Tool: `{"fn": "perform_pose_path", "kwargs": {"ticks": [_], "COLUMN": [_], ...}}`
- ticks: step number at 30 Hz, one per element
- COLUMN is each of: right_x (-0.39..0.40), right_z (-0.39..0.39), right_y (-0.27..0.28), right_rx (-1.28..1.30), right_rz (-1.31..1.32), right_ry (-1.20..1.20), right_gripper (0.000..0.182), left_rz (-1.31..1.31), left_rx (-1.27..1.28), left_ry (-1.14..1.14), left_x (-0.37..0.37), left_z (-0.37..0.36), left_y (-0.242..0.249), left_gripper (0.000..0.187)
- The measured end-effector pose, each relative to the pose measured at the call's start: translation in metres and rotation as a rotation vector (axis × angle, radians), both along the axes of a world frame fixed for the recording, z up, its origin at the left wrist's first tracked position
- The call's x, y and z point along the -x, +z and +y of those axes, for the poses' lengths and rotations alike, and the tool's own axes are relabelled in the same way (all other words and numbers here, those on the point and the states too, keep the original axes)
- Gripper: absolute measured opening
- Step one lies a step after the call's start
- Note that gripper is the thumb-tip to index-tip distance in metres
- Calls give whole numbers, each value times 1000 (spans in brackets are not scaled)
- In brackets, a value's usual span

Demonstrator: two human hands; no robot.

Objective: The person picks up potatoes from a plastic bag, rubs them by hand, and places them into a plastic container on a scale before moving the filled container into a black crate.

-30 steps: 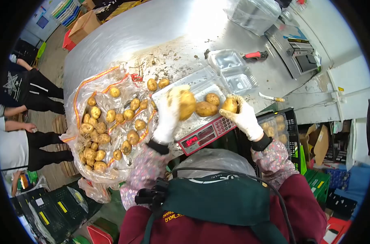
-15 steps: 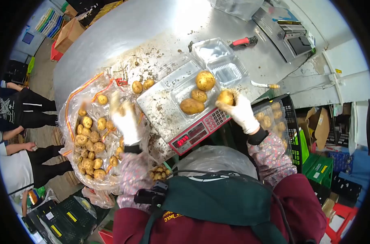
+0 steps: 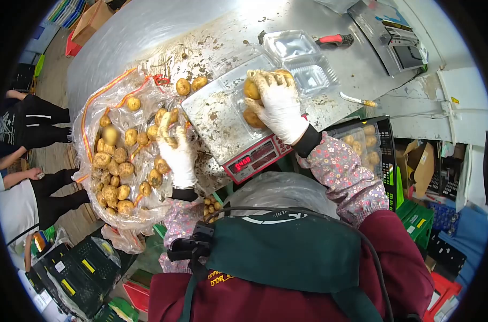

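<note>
My right hand [image 3: 279,107], in a white glove, reaches over a clear plastic tray [image 3: 238,104] on the weighing scale [image 3: 212,121]. Its thumb and fingers close round a potato [image 3: 251,89]. Another potato [image 3: 253,118] shows below the thumb, and part of one more appears behind the fingers. My left hand [image 3: 177,153], gloved too, is open with fingers apart over the right side of a clear plastic bag [image 3: 88,112]. Near its fingertips lie several potatoes [image 3: 161,115]. A blurred potato [image 3: 111,135] is in motion above the others in the bag.
Empty clear trays [image 3: 313,78] and a red-handled tool [image 3: 335,40] lie beyond the scale. A knife [image 3: 359,100] rests near the table edge. At right, a black crate [image 3: 386,155] holds packed potatoes. Two loose potatoes [image 3: 183,86] sit behind the scale. People stand at left.
My right hand has carried its potato left from the scale's edge to over the tray. My left hand, blurred earlier, is now steadier over the bag. The scale's red display reads differently.
</note>
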State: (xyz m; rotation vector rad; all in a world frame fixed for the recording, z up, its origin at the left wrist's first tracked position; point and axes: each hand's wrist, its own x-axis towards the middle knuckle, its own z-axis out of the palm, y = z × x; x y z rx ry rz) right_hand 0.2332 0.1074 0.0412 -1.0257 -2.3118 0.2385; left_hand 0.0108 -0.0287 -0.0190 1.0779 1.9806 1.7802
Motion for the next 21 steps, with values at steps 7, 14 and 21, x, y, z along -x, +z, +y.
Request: {"fn": "perform_pose_path", "kwargs": {"ticks": [7, 14, 21], "right_x": [-39, -72, -77], "right_z": [27, 45, 52], "right_y": [7, -1, -11], "right_rx": [62, 325, 103], "right_rz": [-107, -234, -525], "right_ry": [-109, -25, 147], "right_gripper": [49, 68, 58], "left_rz": [325, 752, 886], "left_rx": [38, 227, 439], "left_ry": [-340, -509, -669], "left_x": [-78, -121, -100], "left_z": [37, 87, 98], "left_y": [14, 12, 14], "left_gripper": [52, 84, 96]}}
